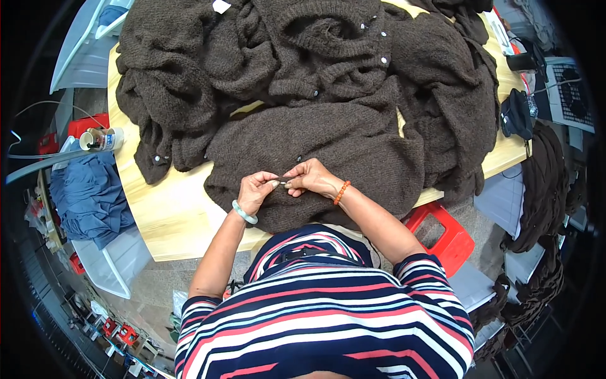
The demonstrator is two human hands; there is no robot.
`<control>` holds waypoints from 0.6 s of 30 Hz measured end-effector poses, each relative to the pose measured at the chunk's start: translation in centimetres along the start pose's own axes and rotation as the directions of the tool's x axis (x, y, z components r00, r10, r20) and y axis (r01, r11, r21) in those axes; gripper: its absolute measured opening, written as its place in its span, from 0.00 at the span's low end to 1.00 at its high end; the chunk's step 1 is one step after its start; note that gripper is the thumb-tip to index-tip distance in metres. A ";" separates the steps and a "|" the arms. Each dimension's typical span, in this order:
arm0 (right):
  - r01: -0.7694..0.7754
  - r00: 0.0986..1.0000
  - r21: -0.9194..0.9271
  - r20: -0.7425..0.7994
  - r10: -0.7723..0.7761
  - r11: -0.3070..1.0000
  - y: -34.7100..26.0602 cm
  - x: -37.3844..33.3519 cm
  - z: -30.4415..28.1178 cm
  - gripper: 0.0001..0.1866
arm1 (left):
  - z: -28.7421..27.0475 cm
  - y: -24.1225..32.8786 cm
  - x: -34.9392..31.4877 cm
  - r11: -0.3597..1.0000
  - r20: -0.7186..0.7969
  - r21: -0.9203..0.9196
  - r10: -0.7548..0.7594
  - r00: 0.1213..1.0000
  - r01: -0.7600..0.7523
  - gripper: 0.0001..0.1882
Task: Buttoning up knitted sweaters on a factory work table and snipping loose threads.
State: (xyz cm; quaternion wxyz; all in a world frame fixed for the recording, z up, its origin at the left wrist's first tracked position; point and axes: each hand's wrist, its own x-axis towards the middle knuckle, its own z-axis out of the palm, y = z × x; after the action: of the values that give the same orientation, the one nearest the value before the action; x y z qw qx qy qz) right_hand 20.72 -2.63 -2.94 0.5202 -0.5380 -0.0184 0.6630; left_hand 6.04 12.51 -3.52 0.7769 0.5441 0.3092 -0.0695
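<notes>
A dark brown knitted cardigan (341, 136) lies spread on the pale wooden table (161, 215), with small pale buttons along its front. My left hand (255, 189), with a pale green bangle on the wrist, pinches the knit near its lower edge. My right hand (309, 178), wearing an orange bead bracelet, pinches the same spot, and the fingertips of both hands meet there. Whether something small sits between the fingers cannot be told.
More brown knitwear (208, 57) is piled across the far table. A folded blue cloth (88, 192) and a white bottle (104, 139) sit at the left. A red plastic stool (445, 237) stands at the right, with dark garments (546, 183) hanging beyond.
</notes>
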 end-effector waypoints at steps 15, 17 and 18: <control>0.146 0.989 -0.220 0.005 -0.148 0.965 0.7 -0.2 0.5 0.09 | -0.2 -0.6 -0.1 0.998 0.002 -0.015 0.062 0.998 -0.062 0.07; 0.165 0.986 -0.233 0.001 -0.169 0.958 0.8 -0.5 1.0 0.08 | -0.5 -0.7 -0.2 0.997 0.027 -0.062 0.048 0.998 -0.046 0.07; 0.185 0.982 -0.244 -0.003 -0.191 0.952 0.8 -0.7 1.2 0.08 | -0.5 -0.7 -0.3 0.997 0.026 -0.063 0.047 0.999 -0.046 0.07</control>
State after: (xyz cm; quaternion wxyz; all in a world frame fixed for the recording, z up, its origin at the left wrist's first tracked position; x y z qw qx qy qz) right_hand 19.19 -2.84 -2.47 0.5114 -0.6023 -0.1435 0.5959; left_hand 5.32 12.67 -4.03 0.7991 0.5256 0.2877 -0.0492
